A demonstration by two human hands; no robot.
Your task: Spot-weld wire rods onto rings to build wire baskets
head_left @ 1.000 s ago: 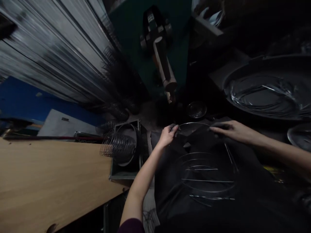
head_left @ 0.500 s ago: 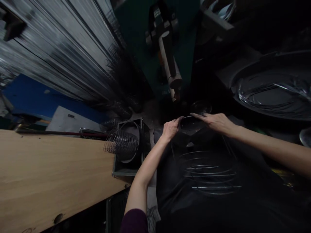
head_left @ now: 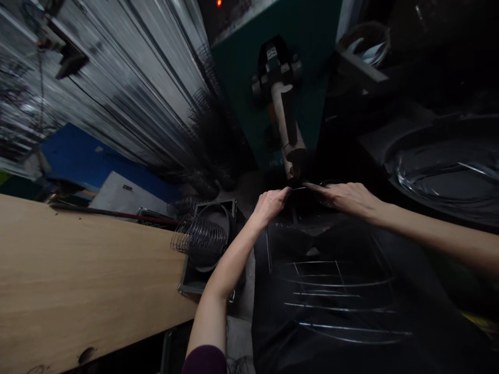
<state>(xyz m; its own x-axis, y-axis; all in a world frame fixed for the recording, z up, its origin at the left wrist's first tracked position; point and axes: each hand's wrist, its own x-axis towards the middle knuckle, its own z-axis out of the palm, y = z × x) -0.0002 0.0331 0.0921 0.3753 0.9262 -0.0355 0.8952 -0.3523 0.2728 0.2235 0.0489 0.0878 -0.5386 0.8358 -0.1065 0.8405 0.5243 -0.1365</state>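
Observation:
My left hand (head_left: 271, 203) and my right hand (head_left: 343, 197) reach forward and meet just under the tip of a machine's arm (head_left: 287, 136), which hangs down from a green machine body (head_left: 304, 62). Both hands pinch a thin wire piece (head_left: 300, 188) stretched between their fingertips. Below the hands a wire frame (head_left: 339, 301) of rings and straight rods lies on dark cloth over my lap.
A wooden table top (head_left: 78, 280) fills the lower left. A coil of wire rings (head_left: 198, 236) sits on a grey box (head_left: 208, 244) beside it. Long bundles of shiny rods (head_left: 117, 88) lean at upper left. A large dark tray (head_left: 448, 166) with wire hoops stands at right.
Both hands moved forward and closer together, from holding a wide ring over my lap to meeting under the machine's arm tip. The view tilted up a little.

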